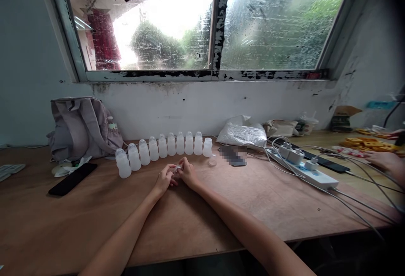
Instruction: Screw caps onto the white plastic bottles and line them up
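Observation:
My left hand (165, 179) and my right hand (187, 174) meet above the table, their fingers closed around a small translucent bottle part (177, 169). Fingers cover much of it, so its exact kind cannot be made out. Beyond my hands, several frosted baby bottles (162, 146) stand upright in a curved row, with clear domed caps on top. At the row's right end, one bottle (207, 147) has no dome and shows its open neck. A small pale round piece (212, 163) lies just in front of that bottle.
A grey backpack (80, 128) leans at the wall, with a black phone (72, 179) in front. To the right are a silvery plastic bag (242, 131), a white power strip (303, 170) with trailing cables, and another phone (332, 164). Another person's hand (381, 159) reaches near yellow items (368, 144).

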`<state>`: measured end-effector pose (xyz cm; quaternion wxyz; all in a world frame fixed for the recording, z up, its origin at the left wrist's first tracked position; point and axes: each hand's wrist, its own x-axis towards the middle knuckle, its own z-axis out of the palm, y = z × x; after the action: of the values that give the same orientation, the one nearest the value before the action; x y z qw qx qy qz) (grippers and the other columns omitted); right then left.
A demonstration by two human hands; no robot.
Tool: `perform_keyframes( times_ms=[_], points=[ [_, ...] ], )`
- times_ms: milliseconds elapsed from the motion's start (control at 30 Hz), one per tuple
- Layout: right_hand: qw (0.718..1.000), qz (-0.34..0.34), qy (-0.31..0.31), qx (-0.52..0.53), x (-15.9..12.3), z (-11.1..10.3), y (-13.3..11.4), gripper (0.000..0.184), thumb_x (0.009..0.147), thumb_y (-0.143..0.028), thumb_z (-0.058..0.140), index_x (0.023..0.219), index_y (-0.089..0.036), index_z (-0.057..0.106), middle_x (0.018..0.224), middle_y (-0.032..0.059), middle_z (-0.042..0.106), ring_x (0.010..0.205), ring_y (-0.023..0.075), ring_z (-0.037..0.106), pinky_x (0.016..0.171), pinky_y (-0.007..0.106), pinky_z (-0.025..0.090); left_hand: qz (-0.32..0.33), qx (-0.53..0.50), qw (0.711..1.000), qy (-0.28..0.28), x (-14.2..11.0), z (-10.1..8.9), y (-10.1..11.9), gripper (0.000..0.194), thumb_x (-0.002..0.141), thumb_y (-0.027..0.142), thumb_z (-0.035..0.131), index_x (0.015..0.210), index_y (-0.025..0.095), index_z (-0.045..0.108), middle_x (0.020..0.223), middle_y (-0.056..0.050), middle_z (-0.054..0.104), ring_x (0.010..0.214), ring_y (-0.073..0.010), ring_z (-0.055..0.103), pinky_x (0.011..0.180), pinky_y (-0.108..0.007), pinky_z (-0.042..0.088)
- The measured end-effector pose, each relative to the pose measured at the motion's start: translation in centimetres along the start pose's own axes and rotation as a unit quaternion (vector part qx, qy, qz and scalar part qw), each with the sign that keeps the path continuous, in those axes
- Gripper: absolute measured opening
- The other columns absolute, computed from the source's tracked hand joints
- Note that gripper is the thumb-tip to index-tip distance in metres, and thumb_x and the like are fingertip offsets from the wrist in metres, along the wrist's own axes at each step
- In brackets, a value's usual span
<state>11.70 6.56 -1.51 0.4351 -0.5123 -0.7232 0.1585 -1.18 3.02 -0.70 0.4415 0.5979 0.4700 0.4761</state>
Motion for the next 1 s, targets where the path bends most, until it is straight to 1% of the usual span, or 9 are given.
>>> perform_keyframes(
  times_ms=[233, 367, 433, 567, 667, 733, 833, 933, 1000],
  points=[
    [0.998, -0.029, 0.011, 0.049, 0.1, 0.0, 0.9, 0.019, 0.063, -0.015, 0.046, 0.080, -0.022, 0.042, 0.055, -0.0065, 0.044, 0.052, 0.0104, 0.044, 0.051, 0.020, 0.032, -0.003, -0.003, 1.000, 0.020, 0.0, 0.4, 0.1, 0.025, 0.073, 0.029, 0.043, 0.095, 0.018, 0.050, 0.075, -0.003, 0.060, 0.041, -0.0102, 0.057, 0.035, -0.016, 0.037],
    [0.994, -0.064, 0.023, 0.087, 0.2, -0.4, 0.7, 0.017, 0.064, -0.015, 0.047, 0.080, -0.020, 0.043, 0.063, -0.0040, 0.050, 0.055, 0.0103, 0.046, 0.053, 0.021, 0.036, -0.018, -0.061, 0.994, 0.086, 0.1, 0.4, 0.1, 0.041, 0.073, 0.042, 0.049, 0.106, 0.019, 0.039, 0.080, -0.006, 0.061, 0.041, -0.0093, 0.055, 0.035, -0.017, 0.036],
    [0.993, -0.077, 0.021, 0.089, 0.2, -0.5, 0.7, 0.018, 0.064, -0.016, 0.048, 0.082, -0.020, 0.044, 0.066, -0.0030, 0.052, 0.055, 0.0101, 0.046, 0.054, 0.021, 0.037, -0.034, -0.088, 0.992, 0.079, 0.1, 0.3, 0.1, 0.048, 0.070, 0.045, 0.053, 0.108, 0.019, 0.039, 0.082, -0.006, 0.060, 0.041, -0.0081, 0.053, 0.035, -0.017, 0.035],
    [0.992, -0.119, 0.007, 0.041, 0.1, -0.3, 0.9, 0.016, 0.067, -0.017, 0.049, 0.082, -0.020, 0.046, 0.067, -0.0020, 0.053, 0.058, 0.0108, 0.047, 0.056, 0.021, 0.038, -0.017, -0.093, 0.995, 0.027, 0.0, 0.1, 0.0, 0.039, 0.067, 0.047, 0.057, 0.089, 0.014, 0.055, 0.069, -0.002, 0.057, 0.043, -0.0070, 0.050, 0.035, -0.016, 0.035],
    [0.989, -0.150, 0.011, -0.012, 0.3, -0.5, 1.0, 0.010, 0.069, -0.019, 0.050, 0.079, -0.020, 0.049, 0.070, -0.0001, 0.053, 0.065, 0.0126, 0.049, 0.061, 0.023, 0.039, 0.006, -0.094, 0.994, 0.062, 0.1, 0.0, -0.1, 0.038, 0.067, 0.049, 0.054, 0.082, 0.014, 0.056, 0.068, -0.001, 0.055, 0.047, -0.0073, 0.050, 0.037, -0.016, 0.035],
    [0.987, -0.151, 0.039, -0.047, 0.8, -1.2, 1.1, 0.006, 0.073, -0.021, 0.047, 0.077, -0.019, 0.050, 0.072, 0.0019, 0.054, 0.069, 0.0143, 0.049, 0.065, 0.026, 0.040, 0.003, -0.097, 0.990, 0.107, 0.3, -0.3, -0.1, 0.040, 0.067, 0.051, 0.053, 0.083, 0.014, 0.055, 0.071, -0.002, 0.055, 0.047, -0.0073, 0.050, 0.036, -0.017, 0.035],
    [0.980, -0.110, 0.140, -0.090, 2.3, -3.5, 1.6, 0.009, 0.076, -0.021, 0.043, 0.080, -0.018, 0.050, 0.080, 0.0061, 0.055, 0.078, 0.0179, 0.049, 0.072, 0.031, 0.039, -0.009, -0.100, 0.983, 0.151, 0.5, -0.8, 0.0, 0.042, 0.066, 0.052, 0.054, 0.085, 0.015, 0.054, 0.074, -0.002, 0.054, 0.046, -0.0068, 0.050, 0.036, -0.017, 0.034],
    [0.954, -0.037, 0.278, -0.109, 4.4, -6.3, 2.7, 0.028, 0.074, -0.024, 0.045, 0.100, -0.015, 0.045, 0.097, 0.0112, 0.051, 0.093, 0.0218, 0.046, 0.081, 0.035, 0.035, -0.013, -0.108, 0.980, 0.165, 0.7, -1.1, 0.0, 0.042, 0.065, 0.053, 0.054, 0.084, 0.015, 0.053, 0.075, -0.001, 0.054, 0.046, -0.0063, 0.050, 0.037, -0.017, 0.035],
    [0.941, 0.024, 0.301, -0.150, 5.6, -7.9, 3.8, 0.045, 0.071, -0.026, 0.050, 0.112, -0.012, 0.037, 0.107, 0.0146, 0.047, 0.101, 0.0249, 0.042, 0.086, 0.038, 0.032, -0.013, -0.110, 0.980, 0.164, 0.7, -1.1, 0.0, 0.042, 0.064, 0.053, 0.055, 0.085, 0.016, 0.053, 0.075, -0.001, 0.055, 0.045, -0.0062, 0.050, 0.037, -0.017, 0.035]
  ],
)
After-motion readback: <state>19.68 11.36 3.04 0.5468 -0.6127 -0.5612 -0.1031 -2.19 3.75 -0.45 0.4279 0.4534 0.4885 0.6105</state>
